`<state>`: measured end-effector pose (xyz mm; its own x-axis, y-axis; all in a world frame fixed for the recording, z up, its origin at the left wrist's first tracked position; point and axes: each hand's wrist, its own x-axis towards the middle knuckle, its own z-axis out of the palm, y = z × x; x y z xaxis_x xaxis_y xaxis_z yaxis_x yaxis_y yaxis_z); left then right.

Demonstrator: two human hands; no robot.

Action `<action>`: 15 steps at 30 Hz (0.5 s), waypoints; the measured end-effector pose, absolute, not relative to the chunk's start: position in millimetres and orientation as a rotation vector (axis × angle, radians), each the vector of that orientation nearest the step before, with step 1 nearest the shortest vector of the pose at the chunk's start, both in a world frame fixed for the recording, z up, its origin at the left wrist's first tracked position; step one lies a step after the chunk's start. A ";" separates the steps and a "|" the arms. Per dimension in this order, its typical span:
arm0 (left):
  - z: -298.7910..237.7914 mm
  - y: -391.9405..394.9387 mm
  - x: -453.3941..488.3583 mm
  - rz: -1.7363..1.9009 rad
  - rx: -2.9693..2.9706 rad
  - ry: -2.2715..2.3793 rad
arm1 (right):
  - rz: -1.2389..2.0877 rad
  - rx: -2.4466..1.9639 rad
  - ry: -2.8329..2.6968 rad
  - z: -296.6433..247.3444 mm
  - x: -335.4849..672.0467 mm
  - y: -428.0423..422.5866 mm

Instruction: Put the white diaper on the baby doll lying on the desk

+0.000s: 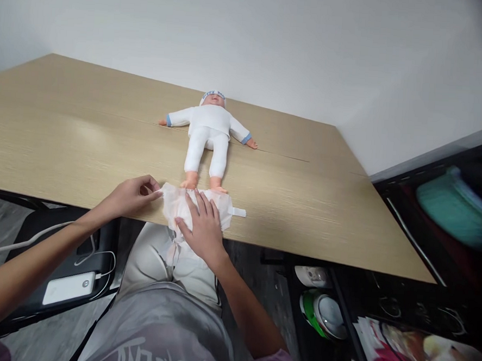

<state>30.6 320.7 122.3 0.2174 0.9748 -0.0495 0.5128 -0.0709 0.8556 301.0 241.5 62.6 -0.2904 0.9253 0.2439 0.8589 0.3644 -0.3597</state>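
At the lower left of the frame, a flat white plastic power bank (69,288), a white cable plugged into one end, lay on a black chair seat (28,244), probably kept off the work surface to leave room. Right of it, the bare left hand (136,193) pinched the left edge of a thin white disposable diaper (172,201) between thumb and fingers, apparently to draw that side out. The diaper lay at the lower centre, spread over the front edge of the pale tan wooden table (83,143), its near part hanging above the lap. Above it, a doll in white clothes with blue cuffs (210,121) lay face up, feet just beside the diaper. The right hand (203,222) grasped nothing; its fingers were spread flat on the diaper, seemingly to steady it. Further right, a narrow white tab (239,212) stuck out sideways.
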 end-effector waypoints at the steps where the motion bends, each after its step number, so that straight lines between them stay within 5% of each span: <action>1: 121.4 321.0 35.0 0.749 1.669 1.378 | 0.223 -1.550 -2.222 62.3 301.0 241.6; 15: 135.8 304.8 65.9 0.920 1.583 1.295 | 0.337 -1.503 -2.074 65.0 305.1 242.9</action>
